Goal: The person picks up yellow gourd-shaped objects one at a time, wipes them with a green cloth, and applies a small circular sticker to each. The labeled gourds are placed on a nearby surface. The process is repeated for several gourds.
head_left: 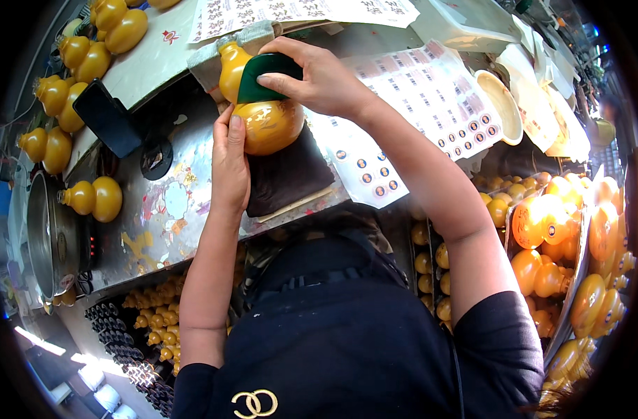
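Observation:
A glossy yellow gourd-shaped bottle [268, 119] lies on a dark pad [287, 174] on the steel worktop. My left hand [229, 164] holds the bottle's round lower bulb from the left side. My right hand [319, 77] presses a dark green cloth [266, 70] against the bottle's narrow waist and upper bulb. Part of the upper bulb is hidden under the cloth.
More yellow gourd bottles [95, 199] lie at the left of the steel worktop [165, 216] and along the shelf [60, 98]. Sticker sheets [430, 98] lie to the right. A black phone [108, 117] leans at left. Crates of bottles [563, 237] stand at right; a steel pot [46, 237] at far left.

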Available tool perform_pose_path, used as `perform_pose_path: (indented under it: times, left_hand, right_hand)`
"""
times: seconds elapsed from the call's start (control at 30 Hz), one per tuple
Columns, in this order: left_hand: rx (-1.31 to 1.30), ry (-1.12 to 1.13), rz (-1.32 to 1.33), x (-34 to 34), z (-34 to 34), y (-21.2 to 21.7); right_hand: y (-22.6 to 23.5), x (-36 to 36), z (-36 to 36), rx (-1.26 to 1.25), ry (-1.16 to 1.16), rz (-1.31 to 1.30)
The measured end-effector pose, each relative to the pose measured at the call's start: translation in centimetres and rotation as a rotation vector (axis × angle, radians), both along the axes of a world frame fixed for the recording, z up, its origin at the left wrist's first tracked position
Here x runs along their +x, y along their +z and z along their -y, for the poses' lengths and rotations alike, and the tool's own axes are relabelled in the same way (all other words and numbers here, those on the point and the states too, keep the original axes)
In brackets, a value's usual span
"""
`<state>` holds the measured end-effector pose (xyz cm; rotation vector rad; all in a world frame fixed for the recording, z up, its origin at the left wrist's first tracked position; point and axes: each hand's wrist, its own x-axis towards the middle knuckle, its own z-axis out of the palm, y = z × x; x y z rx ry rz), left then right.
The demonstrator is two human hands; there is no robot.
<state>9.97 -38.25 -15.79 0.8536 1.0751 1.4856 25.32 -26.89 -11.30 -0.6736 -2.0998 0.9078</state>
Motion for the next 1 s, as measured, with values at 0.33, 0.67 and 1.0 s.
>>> perform_pose_path:
  times: [0.33, 0.67, 1.0]
  left_hand:
    - [-0.011, 0.02, 0.025, 0.2, 0.0, -0.2]
    - [0.018, -0.018, -0.231, -0.7, 0.0, -1.0]
    - [0.057, -0.068, -0.129, -1.1, -0.2, -0.9]
  right_hand:
    - [-0.5, 0.8, 1.4, -0.131, 0.01, -0.082]
    - [-4.5, 0.8, 3.9, -0.28, -0.327, -0.313]
    - [-2.4, 2.3, 5.5, 0.629, -0.286, -0.22]
